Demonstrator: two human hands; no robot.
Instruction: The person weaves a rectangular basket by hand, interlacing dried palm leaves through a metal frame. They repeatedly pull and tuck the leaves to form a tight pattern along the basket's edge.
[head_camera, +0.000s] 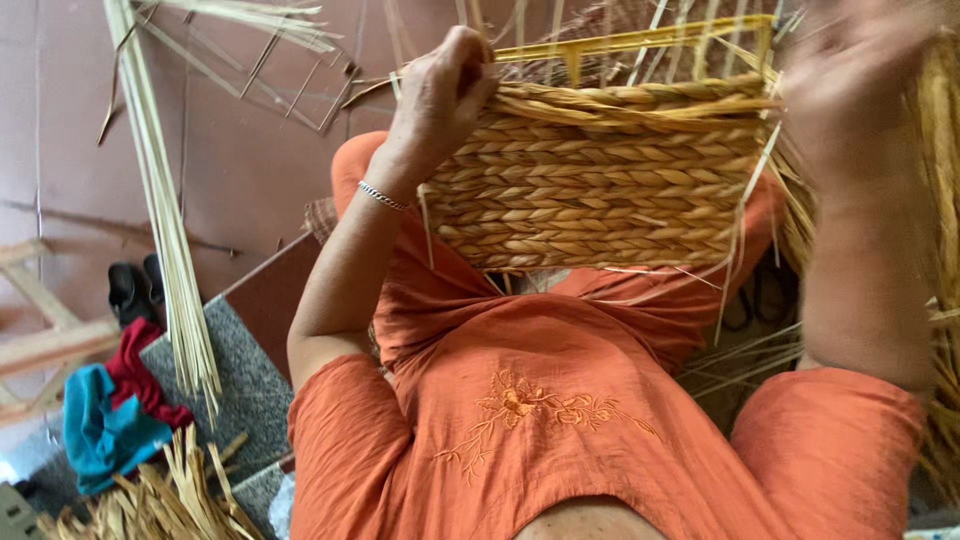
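A half-woven basket (600, 180) of thick braided straw rope is held up in front of my orange tunic (520, 420). Thin yellow frame strips (640, 42) stick out above its woven part. My left hand (440, 95), with a thin silver bracelet on the wrist, grips the basket's upper left edge with curled fingers. At the basket's upper right corner is my right hand (850, 90). It is blurred by motion, so I cannot make out whether it holds a strand. Loose thin fibres hang from the basket's right side.
A bundle of long pale reed strips (165, 220) hangs down at the left over a reddish floor. Below it lie a grey stone slab (225, 370), black sandals (135, 290), red and teal cloths (110, 410) and dried straw (150, 500). More straw (940, 250) fills the right edge.
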